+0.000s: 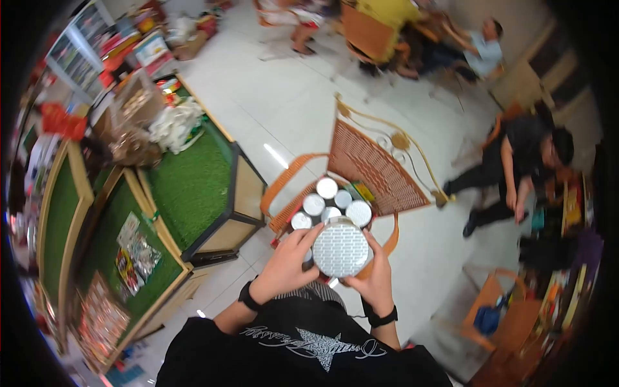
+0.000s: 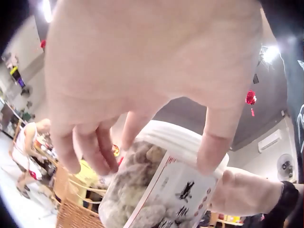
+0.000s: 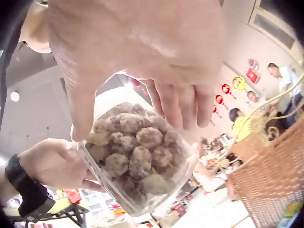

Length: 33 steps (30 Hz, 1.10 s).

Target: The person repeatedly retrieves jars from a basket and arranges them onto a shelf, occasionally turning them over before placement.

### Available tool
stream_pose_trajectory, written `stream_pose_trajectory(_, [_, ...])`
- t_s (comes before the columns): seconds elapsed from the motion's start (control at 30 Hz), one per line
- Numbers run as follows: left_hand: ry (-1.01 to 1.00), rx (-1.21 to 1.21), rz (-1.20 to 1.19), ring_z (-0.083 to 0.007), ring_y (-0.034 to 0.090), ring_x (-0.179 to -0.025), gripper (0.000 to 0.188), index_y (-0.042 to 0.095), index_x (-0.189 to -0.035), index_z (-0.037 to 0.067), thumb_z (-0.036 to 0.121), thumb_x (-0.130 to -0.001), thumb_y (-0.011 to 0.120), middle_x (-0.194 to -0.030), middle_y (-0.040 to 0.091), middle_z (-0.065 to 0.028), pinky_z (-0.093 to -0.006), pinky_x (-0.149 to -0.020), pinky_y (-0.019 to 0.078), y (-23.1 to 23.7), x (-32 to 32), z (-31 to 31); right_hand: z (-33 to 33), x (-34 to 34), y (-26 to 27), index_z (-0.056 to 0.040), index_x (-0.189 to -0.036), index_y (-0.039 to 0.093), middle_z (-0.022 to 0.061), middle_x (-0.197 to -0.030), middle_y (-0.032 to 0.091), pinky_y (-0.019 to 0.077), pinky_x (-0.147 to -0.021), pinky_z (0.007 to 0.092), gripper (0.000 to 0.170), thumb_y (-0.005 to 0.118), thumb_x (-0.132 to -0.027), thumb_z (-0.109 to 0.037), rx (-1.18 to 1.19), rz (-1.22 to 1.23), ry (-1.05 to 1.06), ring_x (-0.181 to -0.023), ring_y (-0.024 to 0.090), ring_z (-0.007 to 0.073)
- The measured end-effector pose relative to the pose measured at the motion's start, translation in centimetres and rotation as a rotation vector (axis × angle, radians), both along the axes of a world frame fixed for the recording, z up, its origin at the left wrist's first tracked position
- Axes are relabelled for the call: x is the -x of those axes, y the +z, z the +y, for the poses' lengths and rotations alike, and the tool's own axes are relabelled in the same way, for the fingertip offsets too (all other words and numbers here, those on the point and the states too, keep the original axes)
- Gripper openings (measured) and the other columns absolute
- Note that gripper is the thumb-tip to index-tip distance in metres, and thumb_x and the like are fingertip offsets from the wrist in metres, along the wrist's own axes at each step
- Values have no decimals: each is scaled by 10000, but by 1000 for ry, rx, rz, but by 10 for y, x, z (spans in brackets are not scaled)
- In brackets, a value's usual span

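A clear plastic jar (image 2: 156, 185) with a white screw lid (image 2: 175, 137) is held up between both hands. Its label carries dark writing, and lumpy brownish dried pieces (image 3: 137, 152) show through the wall. From above, only the patterned round lid top (image 1: 340, 249) is visible. My left hand (image 1: 287, 263) grips one side, thumb at the label just under the lid. On the opposite side my right hand (image 1: 376, 277) holds it, thumb and fingers spread around the jar. Just beyond stand several more lidded jars (image 1: 327, 188), grouped on a wicker chair (image 1: 367, 171).
Left of the chair is a display stand with green turf (image 1: 190, 193), holding bags and packets. A seated person (image 1: 522, 161) is at the right, and others sit around a table at the back. Another wooden chair (image 1: 496, 309) with a blue item stands at lower right.
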<state>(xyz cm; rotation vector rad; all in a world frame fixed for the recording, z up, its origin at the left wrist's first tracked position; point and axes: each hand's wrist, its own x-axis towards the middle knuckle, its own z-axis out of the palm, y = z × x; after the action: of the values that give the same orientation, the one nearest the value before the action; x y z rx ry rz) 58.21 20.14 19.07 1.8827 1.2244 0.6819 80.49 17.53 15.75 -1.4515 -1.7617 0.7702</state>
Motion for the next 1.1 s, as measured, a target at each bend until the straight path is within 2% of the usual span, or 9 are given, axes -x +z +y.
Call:
stream_pose_trajectory(0.03, [43, -23, 57, -374, 472, -1174, 847, 370, -1420, 43, 185, -677, 751, -1258, 466, -207, -423, -979, 406, 19, 10, -14, 1, 5, 13, 21, -1326, 410, 212, -1351, 494, 386, -1039, 403, 912, 847, -552, -181, -38, 0, 54, -1234, 496, 345])
stream_pose_trajectory(0.13, [206, -253, 76, -355, 344, -1345, 932, 348, -1435, 53, 239, -647, 810, -1438, 343, -213, -378, -1076, 343, 44, 36, -55, 2, 28, 40, 18, -1302, 438, 215, -1339, 506, 397, -1025, 408, 907, 864, -544, -239, -140, 65, 262, -1219, 510, 342])
stream_pose_trajectory(0.17, [245, -207, -3, -343, 298, -1391, 990, 355, -1429, 41, 301, -615, 855, -1485, 306, -217, -388, -1106, 308, 45, 45, -69, 1, 37, 45, 15, -1285, 459, 203, -1327, 515, 398, -1009, 417, 908, 877, -539, -290, -156, 101, 334, -1190, 519, 354])
stream_pose_trajectory(0.27, [366, -185, -84, -339, 420, -1310, 969, 348, -1436, 37, 245, -632, 847, -1436, 389, -209, -401, -1070, 366, 51, 68, -114, -8, 65, 58, 12, -1267, 491, 185, -1288, 540, 396, -993, 434, 918, 889, -534, -369, -185, 134, 502, -1156, 528, 362])
stream_pose_trajectory(0.37, [573, -206, -143, -323, 484, -1253, 960, 386, -1411, 13, 251, -614, 865, -1369, 469, -197, -392, -1044, 393, 52, 79, -161, -23, 99, 65, 20, -1313, 451, 194, -1262, 542, 386, -998, 445, 969, 875, -560, -418, 3, 265, 666, -1154, 513, 371])
stream_pose_trajectory(0.43, [718, -247, -264, -292, 542, -1191, 939, 443, -1373, -6, 258, -590, 888, -1303, 538, -182, -373, -976, 448, 53, 86, -187, -31, 121, 73, 25, -1319, 439, 197, -1269, 532, 386, -998, 444, 974, 868, -569, -427, -85, 215, 783, -1164, 504, 372])
stream_pose_trajectory(0.67, [1042, -376, -228, -248, 581, -1097, 895, 495, -1333, -5, 269, -581, 896, -1212, 586, -154, -353, -897, 493, 62, 128, -297, -96, 209, 82, 26, -1323, 424, 204, -1276, 507, 391, -993, 448, 956, 853, -602, -433, -196, 169, 1094, -1174, 496, 367])
stream_pose_trajectory(0.87, [1258, -426, -150, -248, 591, -1049, 866, 518, -1308, 0, 275, -577, 892, -1166, 593, -146, -346, -871, 502, 64, 168, -408, -179, 292, 85, 37, -1253, 464, 183, -1163, 559, 414, -948, 409, 896, 852, -597, -433, -30, 247, 1315, -1085, 557, 327])
stream_pose_trajectory(1.1, [1556, -421, -130, -256, 577, -1071, 888, 513, -1280, -14, 313, -550, 899, -1178, 573, -147, -366, -886, 479, 52, 192, -512, -262, 378, 79, 14, -1280, 464, 183, -1191, 567, 417, -948, 408, 859, 842, -624, -393, 7, 228, 1628, -1067, 565, 348])
